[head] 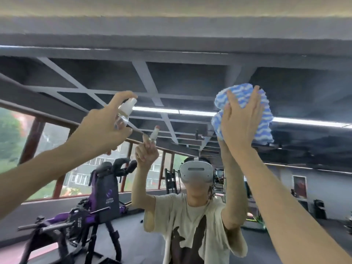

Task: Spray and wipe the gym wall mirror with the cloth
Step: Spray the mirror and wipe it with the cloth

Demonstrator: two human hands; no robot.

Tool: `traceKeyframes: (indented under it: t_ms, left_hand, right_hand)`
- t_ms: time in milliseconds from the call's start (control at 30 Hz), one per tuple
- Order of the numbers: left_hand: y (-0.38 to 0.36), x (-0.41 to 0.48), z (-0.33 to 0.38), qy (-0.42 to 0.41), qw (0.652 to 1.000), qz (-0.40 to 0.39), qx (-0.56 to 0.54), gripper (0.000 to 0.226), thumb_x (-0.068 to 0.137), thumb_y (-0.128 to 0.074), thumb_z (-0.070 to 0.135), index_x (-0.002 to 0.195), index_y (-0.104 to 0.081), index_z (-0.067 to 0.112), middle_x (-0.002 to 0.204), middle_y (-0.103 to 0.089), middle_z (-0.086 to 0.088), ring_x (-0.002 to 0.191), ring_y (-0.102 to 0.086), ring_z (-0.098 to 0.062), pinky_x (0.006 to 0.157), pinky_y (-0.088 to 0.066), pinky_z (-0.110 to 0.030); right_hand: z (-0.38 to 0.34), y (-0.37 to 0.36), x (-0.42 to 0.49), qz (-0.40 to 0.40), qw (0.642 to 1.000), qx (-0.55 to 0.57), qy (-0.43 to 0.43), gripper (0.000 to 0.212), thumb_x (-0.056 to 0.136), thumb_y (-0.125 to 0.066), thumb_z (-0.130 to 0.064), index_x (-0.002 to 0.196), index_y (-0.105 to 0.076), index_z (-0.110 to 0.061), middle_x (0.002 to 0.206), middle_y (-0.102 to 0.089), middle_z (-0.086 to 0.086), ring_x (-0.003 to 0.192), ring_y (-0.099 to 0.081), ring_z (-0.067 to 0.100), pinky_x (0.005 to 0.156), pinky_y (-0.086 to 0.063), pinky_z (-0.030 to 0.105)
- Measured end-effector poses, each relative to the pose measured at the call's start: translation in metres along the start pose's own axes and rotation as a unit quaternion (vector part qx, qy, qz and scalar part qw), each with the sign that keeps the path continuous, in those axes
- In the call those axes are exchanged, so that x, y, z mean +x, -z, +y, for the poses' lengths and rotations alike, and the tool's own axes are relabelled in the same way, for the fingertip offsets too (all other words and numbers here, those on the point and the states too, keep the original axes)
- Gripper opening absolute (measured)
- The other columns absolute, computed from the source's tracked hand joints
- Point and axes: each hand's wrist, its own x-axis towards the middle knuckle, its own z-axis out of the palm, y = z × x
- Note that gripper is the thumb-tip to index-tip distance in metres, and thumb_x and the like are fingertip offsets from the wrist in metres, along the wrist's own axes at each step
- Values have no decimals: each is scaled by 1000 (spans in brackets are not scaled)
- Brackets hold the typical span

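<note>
The wall mirror (171, 82) fills the view and reflects the gym and a person in a beige T-shirt with a headset. My left hand (101, 124) is raised and grips a small clear spray bottle (124, 113) with a white nozzle, the forefinger lying on top of the nozzle, which points at the glass. My right hand (241, 121) is raised higher on the right, its fingers straight, pressing a bunched blue-and-white striped cloth (264, 115) against the mirror. The reflections of both arms appear in the glass.
The mirror's top edge meets a grey wall band (171, 35) under the ceiling. Reflected in the glass are a purple-and-black exercise machine (91, 210) at lower left, windows on the left and more gym gear at far right.
</note>
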Motion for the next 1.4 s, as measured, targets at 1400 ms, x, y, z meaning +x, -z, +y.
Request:
traceKeyframes:
  t_ms: [1400]
  left_hand:
    - [137,46,-259,-57,998,22,2,69,89,-62,8,144,-27,33,99,-51,-4,49,-58,-17,37,-41,-13]
  right_hand:
    - [-262,-131,18,7,997,-74,-10,49,99,-41,-11,147,-39,-20,158,-30,2,147,-20,23,120,-13,40]
